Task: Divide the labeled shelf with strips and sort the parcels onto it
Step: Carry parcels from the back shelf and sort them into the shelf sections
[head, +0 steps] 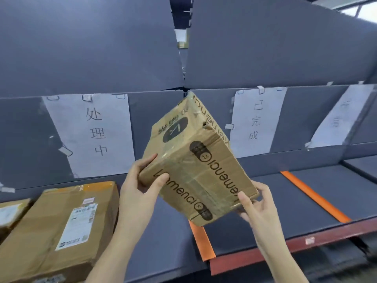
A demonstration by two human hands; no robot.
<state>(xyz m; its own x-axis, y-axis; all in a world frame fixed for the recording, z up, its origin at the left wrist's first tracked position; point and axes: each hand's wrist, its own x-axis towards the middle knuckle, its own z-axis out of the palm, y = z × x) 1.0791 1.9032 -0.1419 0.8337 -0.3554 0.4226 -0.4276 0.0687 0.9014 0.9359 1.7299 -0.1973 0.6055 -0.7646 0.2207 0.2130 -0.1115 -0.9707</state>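
I hold a brown cardboard parcel (193, 160) with black printed lettering, tilted in the air over the grey shelf (265, 211). My left hand (140, 184) grips its near left corner, thumb on the front face. My right hand (257, 207) holds its lower right corner from below. Two orange strips lie on the shelf: one (202, 242) under the parcel near the front edge, another (314, 197) further right. Paper labels hang on the back wall: one at the left (89, 133), one in the middle (257, 121), one at the right (340, 119).
A larger taped parcel (61, 227) with a white shipping label lies in the left section of the shelf, with another parcel (10, 213) at the far left edge. The shelf's red front rail (285, 248) runs along the front. Grey panels rise behind.
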